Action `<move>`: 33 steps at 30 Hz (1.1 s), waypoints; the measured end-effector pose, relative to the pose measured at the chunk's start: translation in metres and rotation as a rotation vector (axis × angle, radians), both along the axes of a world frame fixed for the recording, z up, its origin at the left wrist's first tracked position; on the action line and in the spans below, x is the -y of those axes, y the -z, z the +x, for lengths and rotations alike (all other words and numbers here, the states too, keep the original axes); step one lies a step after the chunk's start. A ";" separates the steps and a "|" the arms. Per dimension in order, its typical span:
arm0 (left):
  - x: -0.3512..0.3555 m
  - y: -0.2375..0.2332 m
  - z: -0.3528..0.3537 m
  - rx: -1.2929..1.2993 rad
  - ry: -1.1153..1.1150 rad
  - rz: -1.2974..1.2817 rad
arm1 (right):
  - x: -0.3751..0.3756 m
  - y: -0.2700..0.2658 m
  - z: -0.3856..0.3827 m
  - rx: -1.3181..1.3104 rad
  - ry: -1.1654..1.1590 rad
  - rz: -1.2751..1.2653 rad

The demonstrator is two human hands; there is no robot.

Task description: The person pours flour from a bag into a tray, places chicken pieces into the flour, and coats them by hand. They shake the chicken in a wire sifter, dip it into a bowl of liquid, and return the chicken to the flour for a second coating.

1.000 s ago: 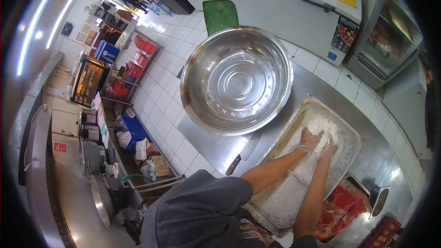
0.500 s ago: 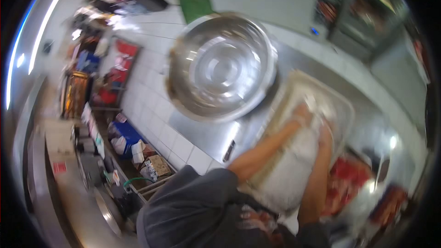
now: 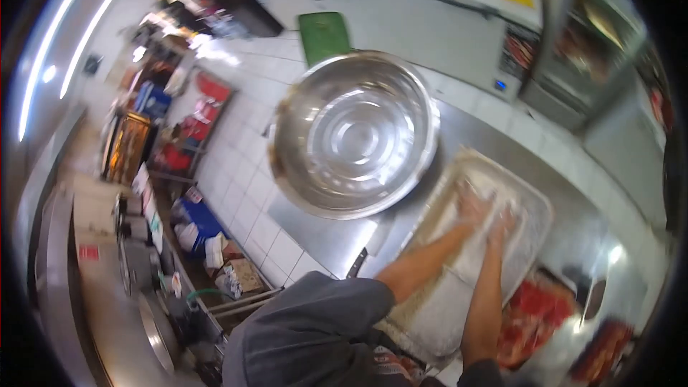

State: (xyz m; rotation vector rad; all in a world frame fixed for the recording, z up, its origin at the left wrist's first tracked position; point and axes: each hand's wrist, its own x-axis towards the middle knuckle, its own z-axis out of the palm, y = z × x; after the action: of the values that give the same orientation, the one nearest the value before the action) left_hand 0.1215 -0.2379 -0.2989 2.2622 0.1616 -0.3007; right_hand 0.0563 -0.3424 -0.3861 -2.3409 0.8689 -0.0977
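Note:
A large rectangular tray (image 3: 548, 218) holds a bed of white, flour-like powder (image 3: 437, 301). My left hand (image 3: 473, 204) rests on the powder in the tray's far half, fingers spread. Close beside it on the right, my right hand (image 3: 504, 222) also lies on the powder with its fingers apart. White powder coats both hands. Whether anything lies under the palms is hidden.
A big, shiny metal bowl (image 3: 362, 140) stands left of the tray on the steel table (image 3: 315, 233). A knife with a dark handle (image 3: 356, 264) lies near the bowl. Red raw meat (image 3: 534, 315) sits right of the tray. A green bin lid (image 3: 324, 36) is beyond the bowl.
The view has shifted, so the table's things appear lower. My hands were close together around a white lump at the tray's far part; now they lie flatter, with fingers spread.

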 end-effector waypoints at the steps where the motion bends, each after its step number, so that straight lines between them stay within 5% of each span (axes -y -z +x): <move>1: 0.003 0.000 0.002 0.006 -0.069 -0.035 | -0.017 -0.039 0.009 0.306 0.258 0.610; 2: 0.006 0.000 0.002 -0.004 -0.121 -0.079 | -0.034 -0.078 0.019 0.513 0.538 0.967; 5: 0.006 -0.009 0.007 -0.109 -0.216 -0.019 | -0.031 -0.051 0.022 0.409 0.631 0.804; 8: 0.010 -0.012 0.009 -0.052 -0.137 0.094 | -0.035 -0.083 0.019 0.490 0.539 1.112; 11: -0.005 -0.050 0.015 -0.245 0.015 -0.165 | -0.014 -0.031 0.023 0.541 0.448 1.362; 13: -0.001 -0.033 0.009 -0.145 -0.015 -0.150 | 0.024 0.038 0.027 0.020 0.003 0.651; 15: 0.004 0.012 0.014 -0.051 0.028 -0.154 | 0.023 0.043 0.024 0.121 -0.157 0.739; 17: -0.002 0.075 0.018 -0.085 0.130 -0.118 | 0.015 0.026 0.014 0.142 -0.112 0.496; 21: 0.000 0.100 0.016 0.055 0.126 0.057 | -0.005 -0.035 -0.010 -0.165 -0.052 -0.178; 23: -0.011 0.053 0.041 -0.003 0.126 -0.083 | -0.001 -0.080 -0.015 -0.086 -0.020 -0.130; 24: -0.031 -0.037 0.035 0.030 0.213 -0.257 | -0.001 -0.113 -0.013 -0.037 0.113 0.107; 25: -0.035 -0.065 0.030 0.031 0.257 -0.126 | -0.007 -0.123 -0.013 0.026 0.198 0.248; 28: -0.034 -0.080 0.012 0.083 0.449 0.106 | -0.028 -0.131 -0.011 0.236 0.364 0.473; 30: -0.044 -0.079 0.012 0.062 0.585 0.144 | -0.022 -0.145 -0.031 0.279 0.101 0.533; 32: -0.065 -0.074 0.015 -0.027 0.704 0.110 | -0.019 -0.166 -0.043 0.204 0.094 0.516; 33: -0.065 -0.078 0.011 -0.082 0.551 0.084 | -0.015 -0.176 -0.041 0.116 0.215 0.463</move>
State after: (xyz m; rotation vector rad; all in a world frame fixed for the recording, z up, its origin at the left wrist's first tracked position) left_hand 0.1325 -0.1728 -0.2213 2.3449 -0.4227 -0.6841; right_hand 0.0151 -0.3275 -0.2102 -1.7930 0.9659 -0.1073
